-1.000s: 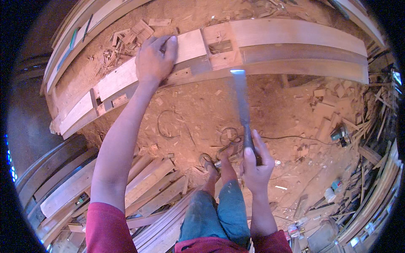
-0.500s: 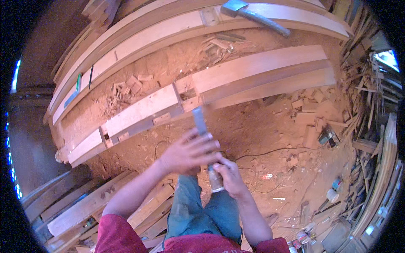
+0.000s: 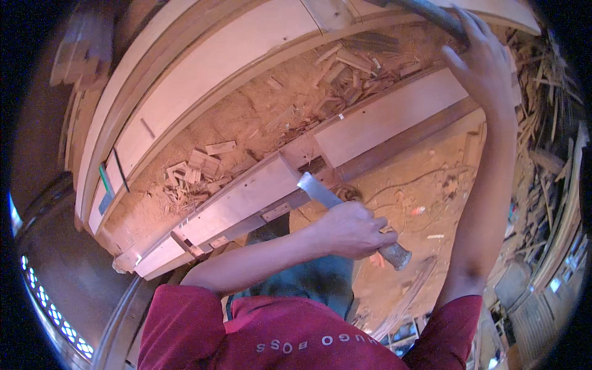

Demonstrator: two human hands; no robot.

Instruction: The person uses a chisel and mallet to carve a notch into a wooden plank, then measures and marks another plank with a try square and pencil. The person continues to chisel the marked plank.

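Observation:
My left hand (image 3: 351, 231) is closed around a chisel (image 3: 322, 192). The flat steel blade points up and left, its tip near a notch in the jointed timber (image 3: 240, 191), though I cannot tell whether they touch. The worn butt of its handle sticks out below my fingers. Reaching far to the upper right, my right hand (image 3: 487, 65) has its thumb and fingers around the end of a hammer handle (image 3: 435, 18). The hammer's head is cut off by the top of the view. That timber has several cut slots and a second length (image 3: 394, 117) continuing on the right.
Beyond lies a long curved timber (image 3: 228, 68), with a green-and-blue tool (image 3: 105, 185) and a dark thin stick (image 3: 120, 169) on its left end. Wood chips (image 3: 197, 169) and offcuts (image 3: 345, 74) litter the sandy ground between. Scrap wood (image 3: 542, 160) piles up at the right.
The chisel, earlier between both hands, is now in my left hand alone with its blade at the notch. My right hand has gone up and right to the hammer handle. The view has shifted.

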